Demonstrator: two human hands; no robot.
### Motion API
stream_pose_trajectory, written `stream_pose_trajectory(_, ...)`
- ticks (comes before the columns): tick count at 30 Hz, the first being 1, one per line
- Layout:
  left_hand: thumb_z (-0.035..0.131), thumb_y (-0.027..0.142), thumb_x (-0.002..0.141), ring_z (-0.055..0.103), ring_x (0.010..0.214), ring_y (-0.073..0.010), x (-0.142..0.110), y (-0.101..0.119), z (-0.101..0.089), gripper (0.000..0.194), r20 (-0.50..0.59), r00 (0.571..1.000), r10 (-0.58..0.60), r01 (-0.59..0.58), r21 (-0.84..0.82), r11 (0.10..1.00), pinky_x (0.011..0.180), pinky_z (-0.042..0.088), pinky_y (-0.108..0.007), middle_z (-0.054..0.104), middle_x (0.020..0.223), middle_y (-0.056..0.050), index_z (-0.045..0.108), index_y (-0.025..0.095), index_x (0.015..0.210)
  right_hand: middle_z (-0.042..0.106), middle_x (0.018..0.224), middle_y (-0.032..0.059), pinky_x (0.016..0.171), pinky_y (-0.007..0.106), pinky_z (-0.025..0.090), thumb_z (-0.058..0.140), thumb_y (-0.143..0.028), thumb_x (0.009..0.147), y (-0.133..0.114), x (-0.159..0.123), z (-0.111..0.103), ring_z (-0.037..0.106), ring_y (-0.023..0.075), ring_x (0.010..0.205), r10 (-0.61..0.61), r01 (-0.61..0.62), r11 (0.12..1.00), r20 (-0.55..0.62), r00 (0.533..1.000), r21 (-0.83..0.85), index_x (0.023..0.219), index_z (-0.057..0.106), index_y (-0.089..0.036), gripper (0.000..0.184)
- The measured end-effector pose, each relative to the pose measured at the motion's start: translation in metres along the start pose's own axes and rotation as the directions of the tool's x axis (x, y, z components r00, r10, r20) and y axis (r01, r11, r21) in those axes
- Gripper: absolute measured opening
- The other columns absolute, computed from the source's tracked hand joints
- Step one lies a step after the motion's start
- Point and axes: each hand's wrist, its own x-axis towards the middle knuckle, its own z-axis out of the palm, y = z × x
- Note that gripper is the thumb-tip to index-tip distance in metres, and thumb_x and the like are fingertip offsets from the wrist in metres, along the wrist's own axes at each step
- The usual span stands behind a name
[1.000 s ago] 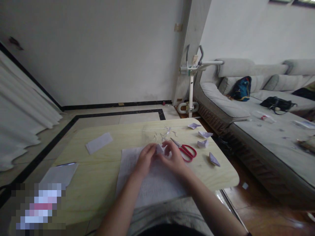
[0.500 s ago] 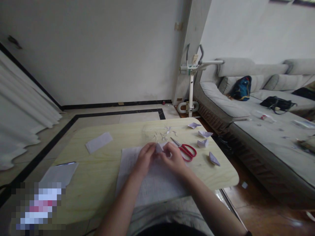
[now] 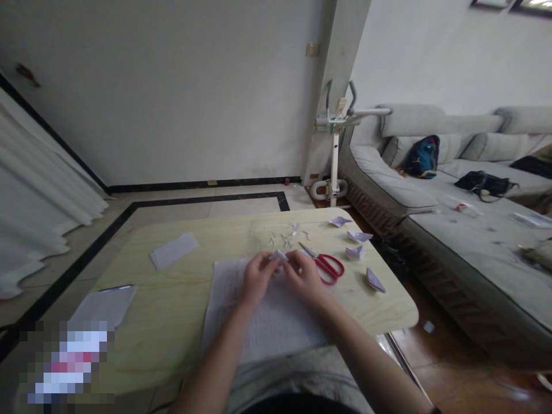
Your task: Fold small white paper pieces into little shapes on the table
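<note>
Between my hands is a small folded piece of white paper (image 3: pixel 279 255), pinched by the fingers from both sides. My left hand (image 3: pixel 257 275) grips its left side, and my right hand (image 3: pixel 302 273) grips its right side. Both hands are over a large printed sheet (image 3: pixel 276 333) on the wooden table (image 3: pixel 164 322). Red-handled scissors (image 3: pixel 328 267) lie just right of my right hand, blades pointing away to the left. Beyond my hands are scattered thin paper scraps (image 3: pixel 286 238). Along the right edge stand several folded paper boats, one nearest me (image 3: pixel 375 280).
Some white paper slips (image 3: pixel 173 250) lie at the table's left. A pen (image 3: pixel 115 287) rests on more paper (image 3: pixel 103 307) at the left edge. A grey sofa (image 3: pixel 474 247) with bags and a white exercise machine (image 3: pixel 335 149) stand beyond the right side.
The folded paper has tipped from an upright point to a lower, flatter position between my fingers. Both hands have shifted slightly. The things on the table have stayed put.
</note>
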Motion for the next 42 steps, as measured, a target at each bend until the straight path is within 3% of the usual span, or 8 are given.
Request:
stream_pose_trajectory(7,0.066,0.042,0.075,0.058,0.058,-0.0122,-0.005,0.006,0.001,0.028,-0.035,0.999,0.020,-0.019,0.035,0.999,0.053,0.044,-0.021,0.061,0.063,0.002,0.064,0.017,0.088,0.058,0.066,-0.0014,0.054,0.023,0.040,0.057,-0.023,0.081,0.007,0.000,0.005,0.052,0.0126,0.057,0.025,-0.025,0.999,-0.033,0.999,0.030,0.089,0.059,-0.018,0.009)
stream_pose_trajectory(13,0.057,0.051,0.081,0.057,0.054,-0.0121,-0.007,0.008,0.002,0.036,-0.006,1.000,0.009,-0.009,-0.079,0.997,0.052,0.045,-0.022,0.062,0.067,0.001,0.063,0.017,0.090,0.062,0.071,0.0008,0.057,0.025,0.043,0.054,-0.013,0.076,0.007,0.001,0.001,0.056,0.0145,0.061,-0.001,0.003,1.000,-0.100,0.995,0.013,0.088,0.062,-0.019,0.015)
stream_pose_trajectory(18,0.070,0.035,0.072,0.062,0.062,-0.0138,-0.004,0.004,0.003,0.028,0.002,0.999,-0.032,0.032,-0.123,0.992,0.057,0.048,-0.024,0.067,0.077,0.000,0.062,0.017,0.092,0.065,0.079,0.0017,0.063,0.027,0.046,0.048,-0.005,0.066,0.006,0.001,0.002,0.059,0.0161,0.069,-0.007,0.009,0.999,-0.083,0.996,0.034,0.088,0.062,-0.020,0.030)
stream_pose_trajectory(22,0.068,0.028,0.073,0.063,0.066,-0.0143,-0.002,0.000,0.003,0.021,-0.020,1.000,0.009,-0.010,-0.074,0.997,0.058,0.049,-0.023,0.067,0.080,-0.002,0.062,0.017,0.090,0.063,0.081,0.0019,0.063,0.026,0.046,0.045,-0.008,0.069,0.004,0.003,0.003,0.058,0.0159,0.070,0.115,-0.100,0.979,-0.074,0.991,0.179,0.091,0.060,-0.019,0.029)
stream_pose_trajectory(27,0.064,0.028,0.076,0.060,0.059,-0.0115,-0.002,-0.003,0.003,0.018,0.006,0.998,0.055,-0.055,-0.043,0.998,0.054,0.047,-0.021,0.066,0.075,0.000,0.062,0.017,0.091,0.061,0.083,0.0011,0.061,0.026,0.047,0.051,-0.017,0.073,0.004,0.007,0.000,0.057,0.0151,0.069,0.219,-0.194,0.874,-0.004,0.976,0.446,0.094,0.058,-0.019,0.022)
stream_pose_trajectory(33,0.065,0.032,0.077,0.060,0.061,-0.0124,-0.003,-0.001,0.004,0.020,0.014,0.998,0.057,-0.058,0.017,0.998,0.056,0.047,-0.022,0.068,0.081,-0.002,0.065,0.017,0.091,0.056,0.072,-0.0019,0.055,0.023,0.043,0.060,-0.025,0.074,0.005,0.010,-0.001,0.052,0.0130,0.061,0.284,-0.259,0.825,0.027,0.958,0.502,0.092,0.057,-0.019,0.020)
stream_pose_trajectory(36,0.067,0.032,0.077,0.062,0.070,-0.0149,-0.004,-0.001,0.004,0.020,0.022,0.993,0.115,-0.116,0.095,0.989,0.064,0.048,-0.024,0.068,0.084,-0.004,0.067,0.018,0.092,0.053,0.068,-0.0031,0.054,0.023,0.041,0.060,-0.022,0.072,0.008,0.009,0.000,0.051,0.0126,0.060,0.283,-0.258,0.825,0.027,0.959,0.502,0.094,0.057,-0.019,0.022)
stream_pose_trajectory(42,0.072,0.026,0.073,0.059,0.069,-0.0143,-0.007,-0.004,0.003,0.020,0.032,0.957,0.287,-0.286,0.232,0.930,0.065,0.046,-0.024,0.067,0.088,-0.003,0.070,0.023,0.092,0.051,0.067,-0.0038,0.053,0.023,0.039,0.056,-0.019,0.069,0.010,0.010,-0.001,0.049,0.0133,0.058,0.296,-0.258,0.843,-0.006,0.955,0.472,0.091,0.057,-0.020,0.022)
